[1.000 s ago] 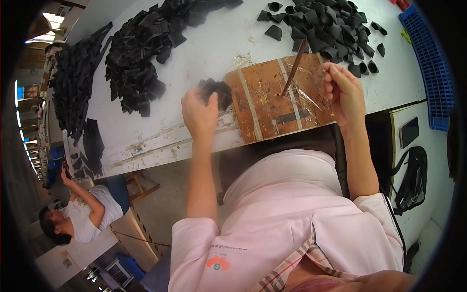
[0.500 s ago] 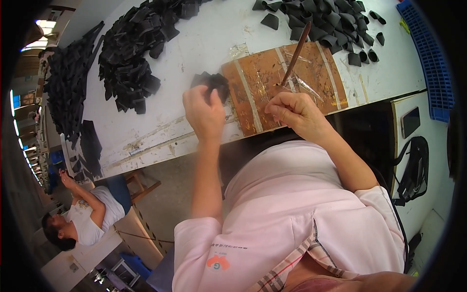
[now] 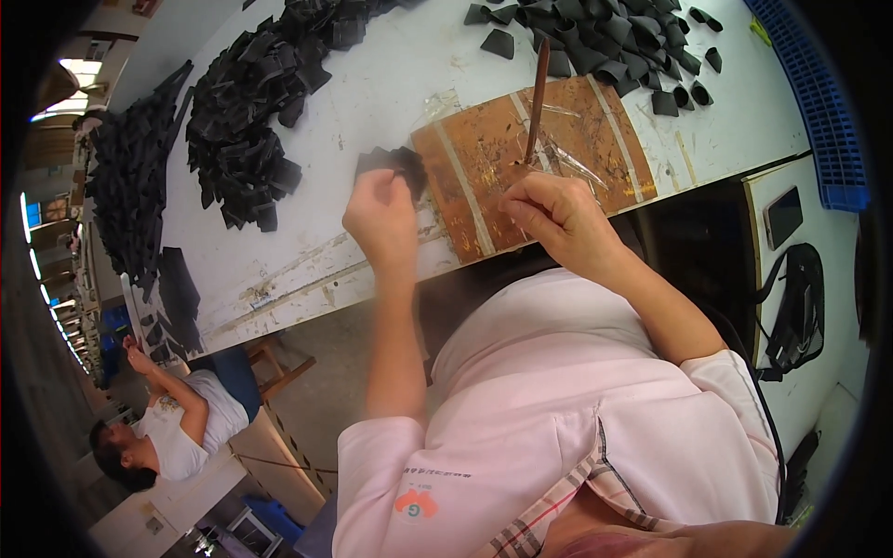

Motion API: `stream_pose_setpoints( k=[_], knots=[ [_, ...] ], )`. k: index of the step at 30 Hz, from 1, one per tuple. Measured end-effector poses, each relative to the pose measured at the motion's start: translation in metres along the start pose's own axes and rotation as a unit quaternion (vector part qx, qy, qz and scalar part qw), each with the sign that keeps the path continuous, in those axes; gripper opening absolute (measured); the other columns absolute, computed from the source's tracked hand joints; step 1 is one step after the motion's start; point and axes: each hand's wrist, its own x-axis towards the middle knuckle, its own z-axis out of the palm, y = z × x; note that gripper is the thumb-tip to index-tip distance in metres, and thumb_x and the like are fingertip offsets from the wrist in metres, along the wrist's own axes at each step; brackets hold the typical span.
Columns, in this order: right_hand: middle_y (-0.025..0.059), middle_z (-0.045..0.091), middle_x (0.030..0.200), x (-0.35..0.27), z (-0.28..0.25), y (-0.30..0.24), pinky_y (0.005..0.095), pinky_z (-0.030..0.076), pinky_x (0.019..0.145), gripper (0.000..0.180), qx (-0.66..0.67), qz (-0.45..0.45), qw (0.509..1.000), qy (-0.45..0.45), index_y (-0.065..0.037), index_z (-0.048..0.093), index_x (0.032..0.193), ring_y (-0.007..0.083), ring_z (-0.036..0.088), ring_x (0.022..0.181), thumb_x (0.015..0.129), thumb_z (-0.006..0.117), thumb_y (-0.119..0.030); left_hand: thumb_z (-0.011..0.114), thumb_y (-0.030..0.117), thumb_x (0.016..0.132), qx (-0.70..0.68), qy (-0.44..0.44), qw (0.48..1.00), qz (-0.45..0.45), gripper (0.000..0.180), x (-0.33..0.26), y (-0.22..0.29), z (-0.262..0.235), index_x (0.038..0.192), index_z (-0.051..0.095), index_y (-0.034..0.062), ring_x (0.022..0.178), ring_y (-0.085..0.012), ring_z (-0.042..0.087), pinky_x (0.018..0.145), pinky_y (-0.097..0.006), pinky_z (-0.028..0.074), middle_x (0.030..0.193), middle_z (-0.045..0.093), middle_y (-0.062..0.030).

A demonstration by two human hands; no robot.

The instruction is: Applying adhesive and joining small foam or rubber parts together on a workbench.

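My left hand (image 3: 383, 219) is at a small heap of black pieces (image 3: 407, 166) on the white table, left of a brown board (image 3: 484, 144). Its thumb and fingers are drawn together in a pinch; what lies between them is hidden. Over the board's front edge my right hand (image 3: 558, 219) is closed, thumb against bent fingers. A slim brown stick (image 3: 538, 102) rises nearly upright just beyond its knuckles and appears held there, its lower end hidden by the hand. Pale strips of tape cross the board, with crinkled clear film (image 3: 577, 163) on it.
Large piles of flat black pieces (image 3: 242, 121) cover the table's left. Curled black pieces (image 3: 605, 37) lie at the far right, by a blue plastic basket (image 3: 833, 139). A phone (image 3: 783, 219) and black bag (image 3: 793, 307) are at right. Another person (image 3: 186, 418) sits at lower left.
The brown stick has swung from leaning right to nearly upright. My left hand's thumb and fingers have closed together beside the small black heap. The whole view has shifted slightly.
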Motion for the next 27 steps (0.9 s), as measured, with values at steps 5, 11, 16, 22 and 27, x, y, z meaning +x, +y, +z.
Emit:
stream_pose_setpoints(
  k=[5, 11, 16, 22, 27],
  knots=[
    [0.0091, 0.054, 0.067, 0.008, 0.002, -0.021, 0.0297, 0.044, 0.05, 0.01, -0.029, -0.108, 0.991, 0.075, 0.0, 0.057, 0.076, 0.0216, 0.056, 0.059, 0.072, 0.064, -0.006, 0.058, 0.0, 0.079, -0.357, -0.128, 0.908, -0.18, 0.008, -0.014, 0.071, -0.02, 0.086, 0.055, -0.0039, 0.052, -0.0076, 0.05, 0.043, -0.018, 0.039, 0.067, 0.057, -0.0056],
    [0.0069, 0.054, 0.073, 0.013, 0.003, -0.022, 0.0251, 0.044, 0.049, 0.014, -0.068, -0.199, 0.965, 0.154, -0.003, 0.059, 0.084, 0.0174, 0.055, 0.058, 0.071, 0.065, -0.004, 0.057, -0.003, 0.078, -0.205, -0.071, 0.976, 0.002, 0.007, -0.032, 0.101, -0.014, 0.085, 0.054, -0.0038, 0.053, -0.0059, 0.051, 0.045, -0.018, 0.041, 0.067, 0.057, -0.0042],
    [0.0068, 0.054, 0.072, 0.016, 0.003, -0.023, 0.0267, 0.044, 0.048, 0.011, -0.087, -0.216, 0.948, 0.217, -0.003, 0.06, 0.08, 0.0192, 0.055, 0.057, 0.07, 0.063, -0.001, 0.058, -0.003, 0.079, -0.06, -0.002, 0.984, 0.168, 0.006, -0.033, 0.102, -0.003, 0.083, 0.055, -0.0047, 0.055, -0.005, 0.052, 0.049, -0.017, 0.043, 0.065, 0.057, -0.0037],
    [0.0083, 0.054, 0.075, 0.016, -0.001, -0.02, 0.0273, 0.044, 0.049, 0.014, -0.114, -0.244, 0.941, 0.204, -0.002, 0.059, 0.081, 0.02, 0.055, 0.058, 0.068, 0.061, 0.001, 0.058, -0.005, 0.078, -0.169, 0.017, 0.979, 0.116, 0.006, -0.038, 0.103, 0.001, 0.083, 0.055, -0.0045, 0.056, -0.0055, 0.053, 0.05, -0.017, 0.044, 0.071, 0.059, -0.0049],
    [0.0055, 0.052, 0.069, 0.019, -0.002, -0.01, 0.0253, 0.044, 0.05, 0.01, -0.118, -0.212, 0.941, 0.236, 0.0, 0.058, 0.08, 0.0158, 0.055, 0.058, 0.07, 0.06, 0.001, 0.054, -0.006, 0.079, -0.536, -0.101, 0.821, -0.17, 0.01, -0.026, 0.113, -0.013, 0.088, 0.053, -0.0021, 0.042, -0.0024, 0.039, 0.038, -0.015, 0.032, 0.07, 0.056, -0.0052]
  ],
)
